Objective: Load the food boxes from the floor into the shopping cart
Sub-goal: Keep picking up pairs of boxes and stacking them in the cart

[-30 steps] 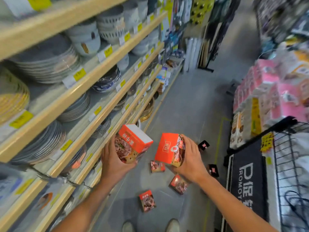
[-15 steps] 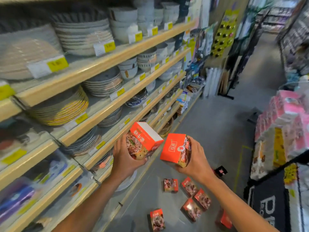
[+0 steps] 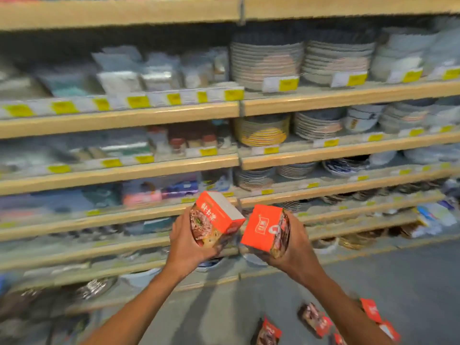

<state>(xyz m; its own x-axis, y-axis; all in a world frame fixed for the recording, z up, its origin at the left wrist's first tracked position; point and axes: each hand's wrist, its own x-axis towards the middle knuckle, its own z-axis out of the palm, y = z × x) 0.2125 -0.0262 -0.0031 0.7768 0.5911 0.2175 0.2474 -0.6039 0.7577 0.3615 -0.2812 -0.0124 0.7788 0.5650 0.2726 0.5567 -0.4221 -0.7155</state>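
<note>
Two orange cardboard food boxes are being held at chest height: the left box (image 3: 216, 217) gripped by the left hand (image 3: 189, 242), the right box (image 3: 266, 229) by the right hand (image 3: 291, 242), fingers curling round each. More orange boxes (image 3: 316, 319) are lying on the grey floor (image 3: 398, 282) at five o'clock. The cart, probably behind, is not showing.

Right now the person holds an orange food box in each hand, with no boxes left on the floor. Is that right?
Not quite. The left hand and right hand each hold an orange box, but the head view shows several boxes on the floor.
</note>
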